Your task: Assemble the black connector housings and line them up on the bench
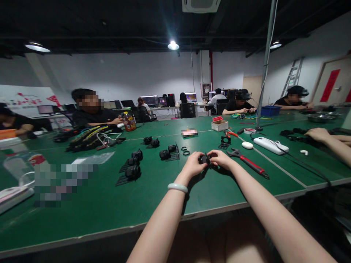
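Note:
Both my hands close their fingers around a small black lens-like part with a flat plate (205,159), just above the green table. My left hand (194,164), with a pale bangle at its wrist, grips the part's left side. On the other side, my right hand (221,159) pinches the plate's edge; the fingers cover much of it. Left of my hands stand similar black assemblies (132,172), and nearer is another black assembly (165,155). Two black rings (186,153) lie beyond my left hand. A loose black square bracket (226,140) is beyond my right hand.
An adjustable wrench (254,166) with red-black handles lies right of my right hand. Beyond it are a white case (247,145) and a white power strip (271,145) with a black cable. A co-worker's hand (319,134) rests at right. A metal pole (265,69) rises from the table.

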Available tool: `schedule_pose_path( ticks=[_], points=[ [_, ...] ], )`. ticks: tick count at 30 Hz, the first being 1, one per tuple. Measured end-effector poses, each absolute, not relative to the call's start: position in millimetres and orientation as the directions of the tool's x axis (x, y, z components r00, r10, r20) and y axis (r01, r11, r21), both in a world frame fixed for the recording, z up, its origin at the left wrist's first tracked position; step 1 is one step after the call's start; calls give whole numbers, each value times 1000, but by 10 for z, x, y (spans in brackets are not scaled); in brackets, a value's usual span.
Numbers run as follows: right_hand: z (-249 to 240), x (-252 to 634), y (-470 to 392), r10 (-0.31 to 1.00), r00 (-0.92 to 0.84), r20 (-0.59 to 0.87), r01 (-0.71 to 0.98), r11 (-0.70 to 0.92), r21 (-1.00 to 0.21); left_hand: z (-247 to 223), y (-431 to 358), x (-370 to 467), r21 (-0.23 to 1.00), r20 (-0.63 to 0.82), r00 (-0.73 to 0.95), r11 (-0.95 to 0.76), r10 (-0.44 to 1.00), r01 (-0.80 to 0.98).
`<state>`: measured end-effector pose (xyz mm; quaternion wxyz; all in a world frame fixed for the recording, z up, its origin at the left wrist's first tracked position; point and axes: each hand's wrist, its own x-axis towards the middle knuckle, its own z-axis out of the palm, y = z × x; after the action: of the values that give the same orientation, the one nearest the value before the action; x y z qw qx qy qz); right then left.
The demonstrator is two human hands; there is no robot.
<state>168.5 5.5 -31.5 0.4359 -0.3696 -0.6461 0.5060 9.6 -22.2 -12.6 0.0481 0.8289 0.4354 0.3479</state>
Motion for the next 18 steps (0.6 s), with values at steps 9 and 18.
schedule_pose_path(
  ticks=[9, 18],
  points=[
    [-313, 1691, 70, 915, -353, 196, 88, 241, -967, -134, -216, 157, 506, 476, 341, -570, 810, 647],
    [-323, 1722, 108, 913, -363, 189, 126, 249, -960, -192, -126, 241, 630, 357, 286, -455, 889, 629]
  ],
)
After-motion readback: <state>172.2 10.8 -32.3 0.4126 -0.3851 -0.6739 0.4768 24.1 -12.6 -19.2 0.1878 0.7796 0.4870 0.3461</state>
